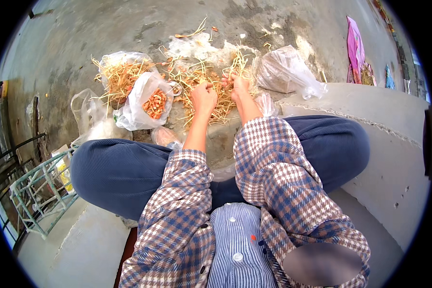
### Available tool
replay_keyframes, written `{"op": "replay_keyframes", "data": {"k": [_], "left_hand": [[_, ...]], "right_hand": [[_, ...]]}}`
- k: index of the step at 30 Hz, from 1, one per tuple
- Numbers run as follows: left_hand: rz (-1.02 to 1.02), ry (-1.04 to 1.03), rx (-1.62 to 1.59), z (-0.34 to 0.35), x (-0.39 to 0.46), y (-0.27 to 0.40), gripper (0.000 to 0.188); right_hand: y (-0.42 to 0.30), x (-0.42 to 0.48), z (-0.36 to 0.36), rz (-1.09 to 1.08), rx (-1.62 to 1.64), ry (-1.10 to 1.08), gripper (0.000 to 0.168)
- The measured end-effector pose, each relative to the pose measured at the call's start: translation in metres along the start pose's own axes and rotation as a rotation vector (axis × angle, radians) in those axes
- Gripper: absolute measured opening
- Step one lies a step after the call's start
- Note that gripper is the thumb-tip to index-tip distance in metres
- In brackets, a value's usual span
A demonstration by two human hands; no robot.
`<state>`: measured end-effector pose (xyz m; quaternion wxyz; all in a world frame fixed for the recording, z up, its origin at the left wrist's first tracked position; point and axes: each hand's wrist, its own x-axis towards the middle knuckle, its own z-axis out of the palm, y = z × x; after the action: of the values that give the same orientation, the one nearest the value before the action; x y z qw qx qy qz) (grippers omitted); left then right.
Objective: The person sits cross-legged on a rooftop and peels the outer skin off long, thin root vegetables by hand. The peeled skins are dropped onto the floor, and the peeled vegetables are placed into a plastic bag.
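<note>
Pale, stringy dried roots or stems (pixel 219 104) lie in a loose pile on the concrete floor before me. My left hand (pixel 204 98) is at the pile's middle, fingers closed on some pale strands. To its right, my right hand (pixel 237 85) holds a bunch of pale strands (pixel 239 63) that stick up past the fingers. Left of the pile stands an open white plastic bag (pixel 131 113) with short orange-brown pieces (pixel 154 103) inside. Behind that bag, more dried strands (pixel 124 77) rest on clear plastic.
A tied clear plastic bag (pixel 284 72) with brownish contents sits right of the pile, beside a concrete step (pixel 374 108). Another thin plastic bag (pixel 88 115) lies at left. A greenish metal rack (pixel 45 194) stands at lower left. Pink cloth or plastic (pixel 355 46) is at upper right.
</note>
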<state>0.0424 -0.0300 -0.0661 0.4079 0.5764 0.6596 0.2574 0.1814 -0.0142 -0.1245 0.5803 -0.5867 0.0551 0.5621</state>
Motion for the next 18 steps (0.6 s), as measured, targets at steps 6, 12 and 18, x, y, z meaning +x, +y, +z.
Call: {"op": "replay_keyframes", "data": {"k": [6,12,18], "left_hand": [[-0.091,-0.051,-0.278,0.003,0.002,0.006,0.019],[-0.217,-0.086,-0.469,0.001,0.019,-0.028,0.029],[-0.122,-0.19,-0.341,-0.014,0.01,0.022,0.027]], "right_hand": [[0.013,-0.053,0.034,0.046,0.085,-0.085,0.019],[0.02,-0.086,0.054,-0.024,-0.064,-0.082,0.017],[0.007,-0.068,0.031,-0.076,-0.254,-0.078,0.028]]}}
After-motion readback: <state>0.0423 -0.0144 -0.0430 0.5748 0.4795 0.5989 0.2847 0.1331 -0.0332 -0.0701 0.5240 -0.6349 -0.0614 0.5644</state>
